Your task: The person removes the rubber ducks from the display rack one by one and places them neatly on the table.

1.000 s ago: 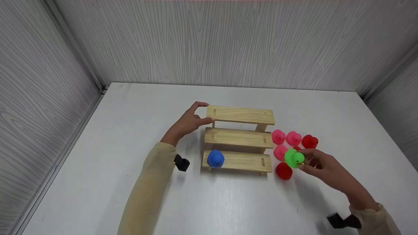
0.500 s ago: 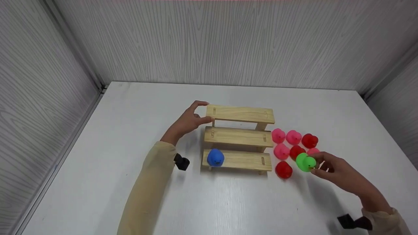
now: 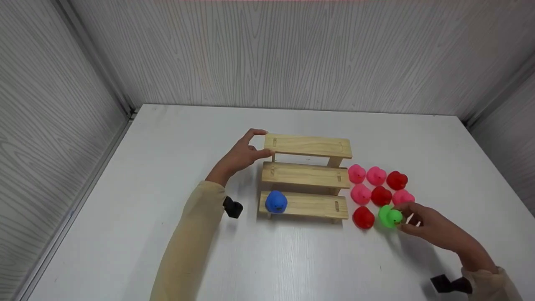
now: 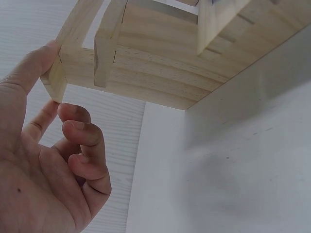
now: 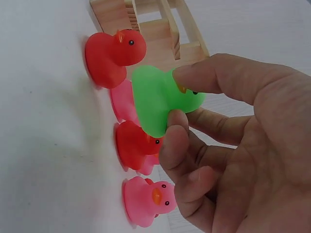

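Observation:
A three-step wooden shelf (image 3: 307,173) stands mid-table. My left hand (image 3: 239,157) pinches the left end of its top board (image 4: 57,82) between thumb and index finger. The other left fingers curl loosely below the board in the left wrist view. My right hand (image 3: 432,225) pinches a green rubber duck (image 3: 390,216) by its head; in the right wrist view the green duck (image 5: 158,99) appears just off the table. Beside it is a red duck (image 3: 363,218), and behind it another red duck (image 3: 381,196). A blue duck (image 3: 276,202) sits on the left of the lowest step.
Right of the shelf, pink ducks (image 3: 360,194) and red ducks stand close together in rows on the white table (image 3: 267,259). A far red duck (image 3: 397,180) ends the back row. Grey wood-grain panels (image 3: 267,54) wall the table at the back and sides.
My right hand has carried the green duck right and toward the table's front, then lowered it beside the front red duck. My left hand has stayed on the top board.

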### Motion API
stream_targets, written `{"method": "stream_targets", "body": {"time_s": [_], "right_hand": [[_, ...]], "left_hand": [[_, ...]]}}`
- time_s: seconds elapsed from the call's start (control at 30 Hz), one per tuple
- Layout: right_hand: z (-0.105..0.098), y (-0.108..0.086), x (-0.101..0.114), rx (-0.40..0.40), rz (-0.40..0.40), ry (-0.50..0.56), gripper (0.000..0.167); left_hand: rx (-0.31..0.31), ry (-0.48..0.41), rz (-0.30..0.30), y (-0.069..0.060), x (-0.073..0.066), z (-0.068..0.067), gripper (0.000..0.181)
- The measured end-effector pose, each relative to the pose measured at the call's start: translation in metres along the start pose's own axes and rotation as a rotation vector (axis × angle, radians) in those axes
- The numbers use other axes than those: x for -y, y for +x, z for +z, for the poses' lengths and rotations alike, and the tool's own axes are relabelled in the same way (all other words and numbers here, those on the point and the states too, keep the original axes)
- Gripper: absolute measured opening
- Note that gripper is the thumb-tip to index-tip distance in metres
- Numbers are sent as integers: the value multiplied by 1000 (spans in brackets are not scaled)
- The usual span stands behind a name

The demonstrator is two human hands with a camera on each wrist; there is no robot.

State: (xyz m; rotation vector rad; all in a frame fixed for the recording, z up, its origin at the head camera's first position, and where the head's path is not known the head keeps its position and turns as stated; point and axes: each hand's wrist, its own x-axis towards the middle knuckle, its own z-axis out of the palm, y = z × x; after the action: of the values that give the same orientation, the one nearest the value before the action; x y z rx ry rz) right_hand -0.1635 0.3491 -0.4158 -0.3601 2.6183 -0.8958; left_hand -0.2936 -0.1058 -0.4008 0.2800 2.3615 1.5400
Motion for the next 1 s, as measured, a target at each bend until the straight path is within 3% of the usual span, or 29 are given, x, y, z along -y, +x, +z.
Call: {"method": "stream_targets", "body": {"time_s": [0.7,1.0], "right_hand": [[9,11,-11,78,126,19,54],[9,12,-13,62,115,24,53]], "left_hand": [[2,-6,-10,1,2,0,67],[4,-11,-2,1,1,0,67]]}}
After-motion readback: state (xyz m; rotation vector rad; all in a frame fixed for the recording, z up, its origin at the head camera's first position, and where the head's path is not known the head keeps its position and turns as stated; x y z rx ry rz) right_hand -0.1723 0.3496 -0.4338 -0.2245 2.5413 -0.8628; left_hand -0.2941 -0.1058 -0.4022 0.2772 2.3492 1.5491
